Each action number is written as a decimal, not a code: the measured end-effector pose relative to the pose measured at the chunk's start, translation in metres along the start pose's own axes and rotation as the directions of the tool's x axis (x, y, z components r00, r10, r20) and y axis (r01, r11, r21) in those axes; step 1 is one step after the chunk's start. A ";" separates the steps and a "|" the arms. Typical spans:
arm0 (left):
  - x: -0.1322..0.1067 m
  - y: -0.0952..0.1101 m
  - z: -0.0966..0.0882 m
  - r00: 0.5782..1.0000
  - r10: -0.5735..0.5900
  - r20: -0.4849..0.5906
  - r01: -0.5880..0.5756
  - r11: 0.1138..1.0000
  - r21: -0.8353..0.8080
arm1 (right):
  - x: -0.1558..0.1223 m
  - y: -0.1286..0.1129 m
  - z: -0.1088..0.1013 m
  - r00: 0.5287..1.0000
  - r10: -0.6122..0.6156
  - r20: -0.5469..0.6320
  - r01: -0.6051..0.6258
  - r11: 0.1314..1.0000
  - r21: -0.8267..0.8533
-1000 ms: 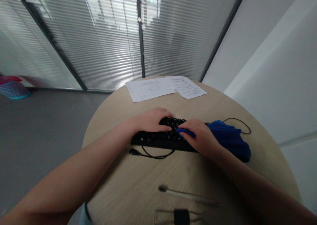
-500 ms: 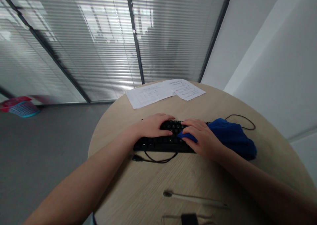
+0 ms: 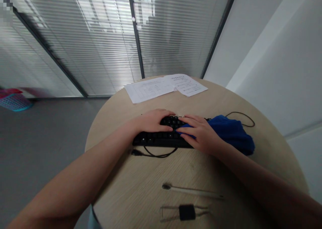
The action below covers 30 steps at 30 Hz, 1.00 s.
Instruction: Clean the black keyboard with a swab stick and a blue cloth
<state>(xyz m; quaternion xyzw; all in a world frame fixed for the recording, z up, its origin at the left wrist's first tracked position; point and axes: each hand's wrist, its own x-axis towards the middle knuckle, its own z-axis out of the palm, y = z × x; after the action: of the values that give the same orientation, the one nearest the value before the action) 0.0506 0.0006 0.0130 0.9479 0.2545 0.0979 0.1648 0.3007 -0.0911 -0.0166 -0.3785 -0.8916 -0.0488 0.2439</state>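
A black keyboard [image 3: 161, 142] lies flat on the round wooden table. My left hand [image 3: 152, 121] rests palm down over its left part, thumb on the keys and fingers along the far edge, holding it. With my right hand [image 3: 202, 135] I press a blue cloth [image 3: 230, 133] onto the keys to the right of the middle. One corner of the cloth pokes out under the fingers, and the rest spreads to the right past the keyboard. The keyboard's right end is hidden by cloth and hand. Its cable [image 3: 161, 156] is looped along the near side.
Nearer me lie a thin brush [image 3: 193, 190] with a dark head and a black block with wire loops [image 3: 187, 212]. Printed papers [image 3: 153, 89] lie at the far edge. A thin dark cord [image 3: 248, 116] curls behind the cloth. A blue and red basket [image 3: 16, 102] stands on the floor.
The view has tilted down slightly, bringing the wire-looped block fully into sight. My right hand has shifted slightly left over the keys with the cloth; my left hand keeps its place on the keyboard.
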 end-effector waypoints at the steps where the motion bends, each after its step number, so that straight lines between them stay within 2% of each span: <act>1: 0.000 0.000 0.000 1.000 0.000 -0.001 0.000 1.000 0.002 | 0.001 0.000 0.000 1.000 0.007 -0.004 -0.007 1.000 -0.004; 5: 0.000 -0.001 0.000 1.000 0.001 0.004 -0.001 1.000 -0.003 | 0.003 -0.002 -0.001 1.000 0.029 -0.008 -0.029 1.000 0.010; 14: 0.000 0.003 -0.003 1.000 -0.016 0.025 0.016 0.999 -0.037 | 0.002 0.000 -0.002 1.000 -0.017 0.020 0.016 0.998 0.060; 23: -0.002 0.002 -0.003 0.999 -0.025 0.028 0.026 0.999 -0.040 | 0.000 -0.002 -0.003 0.997 0.070 -0.036 -0.063 0.981 0.182; 30: -0.002 0.001 -0.003 0.999 -0.038 0.027 0.039 0.998 -0.039 | 0.004 -0.002 -0.002 0.996 0.070 -0.054 -0.061 0.988 0.144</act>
<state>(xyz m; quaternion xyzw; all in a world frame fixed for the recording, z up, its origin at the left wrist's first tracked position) 0.0487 -0.0007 0.0157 0.9406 0.2684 0.0871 0.1888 0.2980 -0.0903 -0.0131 -0.3876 -0.8723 0.0120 0.2980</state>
